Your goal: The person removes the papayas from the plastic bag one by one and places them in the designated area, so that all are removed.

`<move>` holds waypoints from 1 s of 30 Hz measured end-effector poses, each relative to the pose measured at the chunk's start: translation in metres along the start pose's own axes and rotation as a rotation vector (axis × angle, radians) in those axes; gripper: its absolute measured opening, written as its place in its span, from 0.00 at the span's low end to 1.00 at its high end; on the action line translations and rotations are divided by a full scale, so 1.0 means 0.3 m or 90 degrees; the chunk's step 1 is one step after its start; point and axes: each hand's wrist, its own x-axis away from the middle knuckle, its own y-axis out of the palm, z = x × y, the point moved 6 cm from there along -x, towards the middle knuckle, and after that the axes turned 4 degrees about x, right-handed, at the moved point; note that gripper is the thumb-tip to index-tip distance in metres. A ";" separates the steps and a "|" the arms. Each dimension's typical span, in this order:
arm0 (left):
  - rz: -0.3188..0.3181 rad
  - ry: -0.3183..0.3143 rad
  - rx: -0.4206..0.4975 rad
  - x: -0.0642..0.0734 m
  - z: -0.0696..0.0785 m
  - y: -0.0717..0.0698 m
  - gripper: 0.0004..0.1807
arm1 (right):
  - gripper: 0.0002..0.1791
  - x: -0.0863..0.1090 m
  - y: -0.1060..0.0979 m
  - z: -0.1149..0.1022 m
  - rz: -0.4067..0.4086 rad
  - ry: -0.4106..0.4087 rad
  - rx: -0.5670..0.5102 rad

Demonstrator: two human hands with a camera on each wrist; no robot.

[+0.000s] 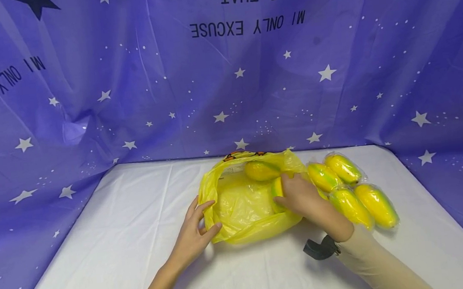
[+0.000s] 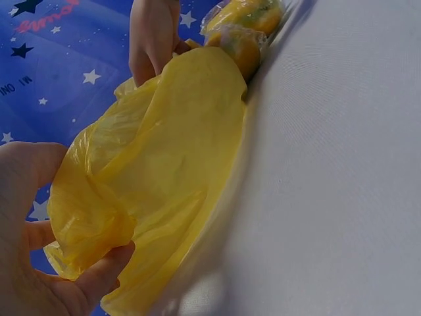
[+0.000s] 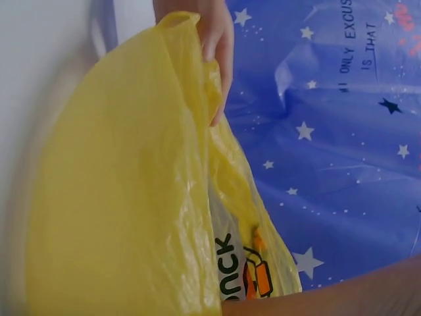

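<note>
A yellow plastic bag [image 1: 257, 230] lies on the table with its mouth spread wide. My left hand [image 1: 194, 229] grips its left rim; in the left wrist view the bunched plastic sits between thumb and fingers. Down inside the right end of the bag is my right hand [image 1: 302, 196], holding a yellow-green mango [image 1: 277, 189] that it partly hides. Another mango [image 1: 261, 170] lies deeper in the bag, near the back wall. In the right wrist view, the bag's side hides the right hand's fingers and the mango.
Several mangoes in clear wrap [image 1: 377, 205] lie grouped to the right of the bag, beneath and beyond the right forearm. A white cloth [image 1: 99, 252] covers the table. Behind and at the sides hangs a purple curtain [image 1: 192, 96] with stars and lettering.
</note>
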 end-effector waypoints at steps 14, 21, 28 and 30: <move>0.000 0.014 0.006 0.003 0.001 0.002 0.31 | 0.38 -0.015 0.020 0.006 -0.027 0.002 -0.065; 0.001 0.001 -0.003 -0.001 -0.006 0.004 0.31 | 0.40 -0.017 0.023 0.006 -0.030 -0.003 -0.088; 0.003 -0.002 -0.008 -0.002 0.001 0.002 0.31 | 0.42 -0.015 0.033 0.000 -0.043 -0.008 -0.101; 0.001 -0.003 -0.006 -0.001 0.000 0.002 0.31 | 0.43 -0.013 0.036 -0.002 -0.043 -0.019 -0.090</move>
